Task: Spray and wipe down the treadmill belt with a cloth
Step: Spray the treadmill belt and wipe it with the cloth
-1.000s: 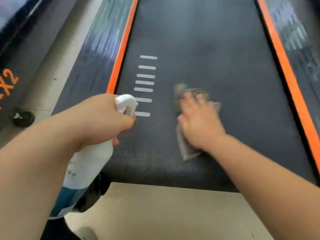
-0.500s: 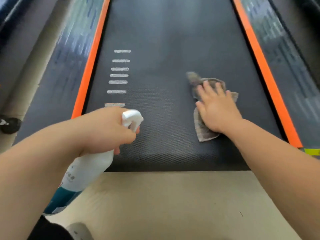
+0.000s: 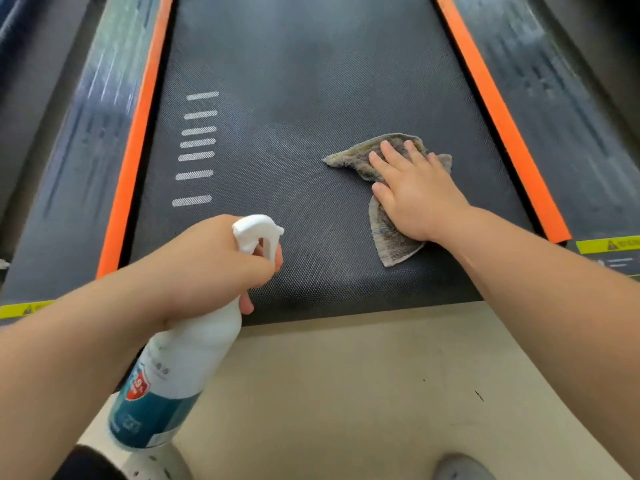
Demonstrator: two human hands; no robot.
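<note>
The black textured treadmill belt [image 3: 298, 109] runs away from me between two orange strips. A grey-brown cloth [image 3: 391, 233] lies flat on the belt's right half near its rear end. My right hand [image 3: 415, 192] presses on it, palm down with fingers straight and spread. My left hand [image 3: 211, 261] grips the neck of a white spray bottle [image 3: 187, 358] with a teal label, a finger on the trigger. Its nozzle points over the belt's near left part.
Orange strips [image 3: 491, 109] and dark side rails [image 3: 568, 133] border the belt. White dash marks [image 3: 195, 155] sit on the belt's left. Beige floor [image 3: 363, 393] lies below the belt's end. A yellow warning label [image 3: 609, 244] is at the right rail end; a shoe tip [image 3: 460, 465] shows bottom right.
My right hand slid the cloth from the belt's middle toward the right side. The left hand with the bottle shifted right, over the belt's near end.
</note>
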